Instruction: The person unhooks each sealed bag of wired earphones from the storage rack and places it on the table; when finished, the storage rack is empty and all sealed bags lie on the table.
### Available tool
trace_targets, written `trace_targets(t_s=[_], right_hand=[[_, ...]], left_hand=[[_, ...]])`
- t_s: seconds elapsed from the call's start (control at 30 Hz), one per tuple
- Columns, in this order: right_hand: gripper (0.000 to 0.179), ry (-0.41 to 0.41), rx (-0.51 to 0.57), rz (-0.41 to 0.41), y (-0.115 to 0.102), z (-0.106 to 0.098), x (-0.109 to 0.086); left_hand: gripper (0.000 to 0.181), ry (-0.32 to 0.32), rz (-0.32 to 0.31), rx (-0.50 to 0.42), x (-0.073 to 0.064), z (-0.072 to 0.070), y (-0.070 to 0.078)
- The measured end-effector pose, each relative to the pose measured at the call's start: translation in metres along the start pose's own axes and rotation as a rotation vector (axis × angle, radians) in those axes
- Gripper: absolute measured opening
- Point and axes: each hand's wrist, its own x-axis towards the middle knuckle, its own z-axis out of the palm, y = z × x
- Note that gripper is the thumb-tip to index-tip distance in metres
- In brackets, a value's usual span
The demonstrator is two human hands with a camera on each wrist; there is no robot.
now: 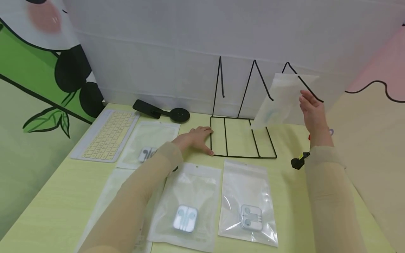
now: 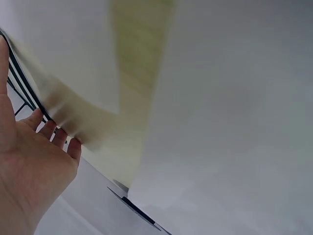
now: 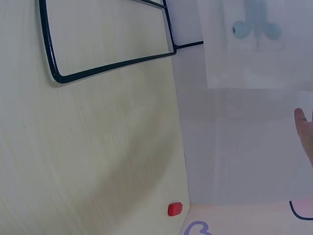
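A black wire display rack [image 1: 243, 156] stands on the table, with three upright hooks at its back. From the right hook hangs a translucent white bag [image 1: 278, 102], tilted; boxed earphones [image 3: 257, 29] show through it in the right wrist view. My right hand [image 1: 314, 114] is raised at the bag's right side, next to the hook's tip, fingers loosely bent and grasping nothing visible. Spread along the left side of the rack's base, my left hand [image 1: 199, 138] touches the rod with its fingers. The left wrist view shows its palm and fingertips [image 2: 76, 147] against the wire.
Bagged earphones [image 1: 185, 218] and another such bag [image 1: 248, 200] lie in front of the rack. More bags [image 1: 158, 133] lie left, partly under my left arm. A white keyboard [image 1: 109, 135], black utensils [image 1: 179, 115] and a small black object [image 1: 297, 162] are around.
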Motion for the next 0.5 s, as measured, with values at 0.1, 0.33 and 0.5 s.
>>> trace_targets(t_s=[0.1, 0.33, 0.5], right_hand=[[0.021, -0.006, 0.010, -0.036, 0.003, -0.002, -0.002], [0.022, -0.003, 0.058, -0.114, 0.018, -0.001, -0.006], [0.026, 0.047, 0.014, -0.159, 0.031, 0.002, -0.013]], left_hand=[[0.108, 0.000, 0.004, 0.007, 0.002, 0.001, -0.001], [0.108, 0.001, 0.000, 0.015, 0.004, -0.001, -0.001], [0.108, -0.007, -0.001, 0.006, 0.002, -0.001, -0.001]])
